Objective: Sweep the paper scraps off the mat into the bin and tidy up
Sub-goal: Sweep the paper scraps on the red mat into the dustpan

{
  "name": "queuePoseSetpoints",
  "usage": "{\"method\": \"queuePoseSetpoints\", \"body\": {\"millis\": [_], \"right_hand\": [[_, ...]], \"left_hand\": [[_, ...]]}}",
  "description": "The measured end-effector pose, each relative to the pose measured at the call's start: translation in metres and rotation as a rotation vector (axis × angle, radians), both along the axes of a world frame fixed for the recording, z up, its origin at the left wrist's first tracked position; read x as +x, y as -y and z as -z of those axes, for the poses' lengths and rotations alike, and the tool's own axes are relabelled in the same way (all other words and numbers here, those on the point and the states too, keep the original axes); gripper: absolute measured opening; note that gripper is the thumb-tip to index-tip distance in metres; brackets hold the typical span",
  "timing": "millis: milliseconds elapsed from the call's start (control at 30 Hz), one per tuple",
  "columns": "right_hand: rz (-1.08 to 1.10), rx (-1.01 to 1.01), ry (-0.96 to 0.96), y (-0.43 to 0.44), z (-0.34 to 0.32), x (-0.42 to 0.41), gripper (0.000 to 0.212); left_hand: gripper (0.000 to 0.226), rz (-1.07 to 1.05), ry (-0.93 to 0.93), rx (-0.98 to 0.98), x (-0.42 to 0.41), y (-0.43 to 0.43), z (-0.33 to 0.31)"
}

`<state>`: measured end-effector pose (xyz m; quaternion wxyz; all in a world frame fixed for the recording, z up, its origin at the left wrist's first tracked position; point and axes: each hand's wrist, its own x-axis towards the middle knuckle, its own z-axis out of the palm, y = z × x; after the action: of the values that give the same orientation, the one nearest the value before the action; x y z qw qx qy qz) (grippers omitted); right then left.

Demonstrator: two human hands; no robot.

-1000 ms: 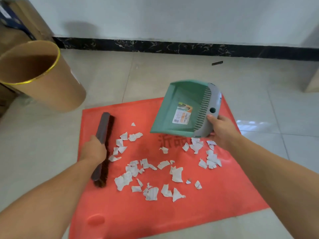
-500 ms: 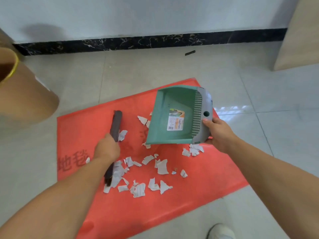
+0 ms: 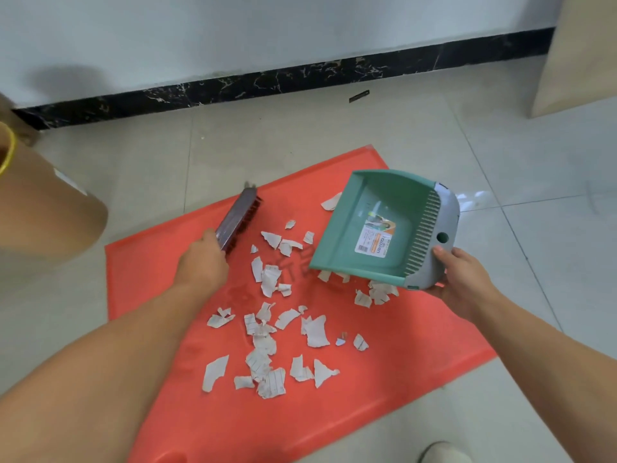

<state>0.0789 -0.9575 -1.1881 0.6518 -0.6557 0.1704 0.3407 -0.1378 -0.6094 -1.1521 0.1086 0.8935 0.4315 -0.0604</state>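
My left hand [image 3: 203,265] grips the brush [image 3: 238,217] by its near end, and the bristles reach away past my knuckles. My right hand [image 3: 464,279] clasps the tilted dustpan [image 3: 377,228] by its grey rear edge. Paper scraps [image 3: 267,329] lie on the mat [image 3: 384,379] between both grips. The bin [image 3: 43,208] stands left of my brush hand.

Forearms [image 3: 110,355] extended, left hand [image 3: 203,262] gripping brush [image 3: 238,213], right hand [image 3: 467,279] holding dustpan [image 3: 370,215]
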Motion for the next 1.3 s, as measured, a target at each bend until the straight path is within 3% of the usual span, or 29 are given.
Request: {"method": "queuePoseSetpoints", "body": {"millis": [367, 533, 733, 1000, 1300], "right_hand": [[-0.02, -0.013, 0.022, 0.038, 0.009, 0.006, 0.016], [-0.08, -0.033, 0.051, 0.058, 0.001, 0.011, 0.016], [-0.087, -0.066, 0.091, 0.065, -0.007, 0.009, 0.015], [-0.106, -0.156, 0.167, 0.059, -0.028, 0.007, 0.015], [-0.137, -0.298, 0.226, 0.044, -0.071, 0.028, 0.014]], "left_hand": [[0.027, 0.28, -0.108, -0.131, 0.02, 0.046, 0.018], [0.024, 0.291, 0.014, -0.036, 0.015, 0.032, -0.005], [0.025, 0.35, 0.116, -0.005, 0.085, 0.027, -0.003], [0.032, 0.437, 0.031, -0.01, 0.147, 0.051, 0.024], [0.028, 0.546, -0.096, -0.081, 0.121, 0.064, 0.028]]}}
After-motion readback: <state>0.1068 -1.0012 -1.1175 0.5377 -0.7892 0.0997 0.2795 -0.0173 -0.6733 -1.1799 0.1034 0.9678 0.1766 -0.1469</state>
